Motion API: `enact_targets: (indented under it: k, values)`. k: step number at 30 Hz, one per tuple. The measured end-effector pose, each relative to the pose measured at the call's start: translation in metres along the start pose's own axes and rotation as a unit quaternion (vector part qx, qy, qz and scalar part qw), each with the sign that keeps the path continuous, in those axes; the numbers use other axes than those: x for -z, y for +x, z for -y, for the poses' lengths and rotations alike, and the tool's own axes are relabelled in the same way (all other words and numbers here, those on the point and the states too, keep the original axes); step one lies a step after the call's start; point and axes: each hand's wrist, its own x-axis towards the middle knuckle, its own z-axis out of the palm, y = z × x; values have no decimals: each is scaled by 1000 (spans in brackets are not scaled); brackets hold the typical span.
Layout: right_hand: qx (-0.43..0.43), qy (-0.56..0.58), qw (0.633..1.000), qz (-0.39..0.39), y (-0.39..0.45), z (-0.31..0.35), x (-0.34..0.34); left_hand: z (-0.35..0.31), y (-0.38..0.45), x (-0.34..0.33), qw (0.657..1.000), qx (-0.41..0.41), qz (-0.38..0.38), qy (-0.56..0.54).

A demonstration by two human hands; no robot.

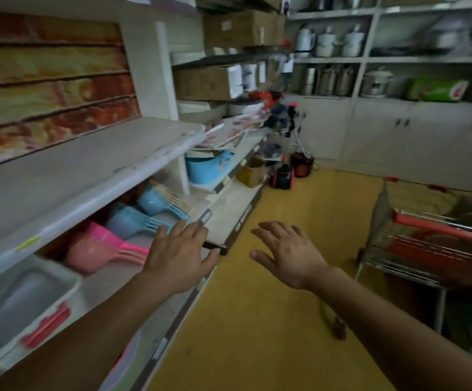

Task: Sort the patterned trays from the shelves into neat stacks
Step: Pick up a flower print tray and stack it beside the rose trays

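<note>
We held both hands, left hand (179, 256) and right hand (291, 253), spread and empty, likely reaching toward the far patterned trays (226, 134).

Blurred throughout; patterned trays (45, 88) cut off at left edge, shopping cart (426, 244) cut off at right.
</note>
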Motion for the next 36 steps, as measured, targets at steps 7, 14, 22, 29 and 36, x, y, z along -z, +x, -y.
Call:
enact_targets:
  k: [7,14,22,29,36]
  values:
    - [-86,-22,996,5,47,-70,-6,-25,110,-28,999,-42,5,-35]
    - [-135,-41,990,6,123,-135,0,-24,227,-50,996,-71,9,-51]
    - [-190,-17,982,-14,184,-204,-8,-40,336,-76,994,-99,31,-31]
    - [-208,2,978,-19,228,-305,-24,-83,428,-90,995,-92,38,-10]
    - [-171,17,985,-29,281,-410,-13,-133,523,-73,998,-58,6,-1]
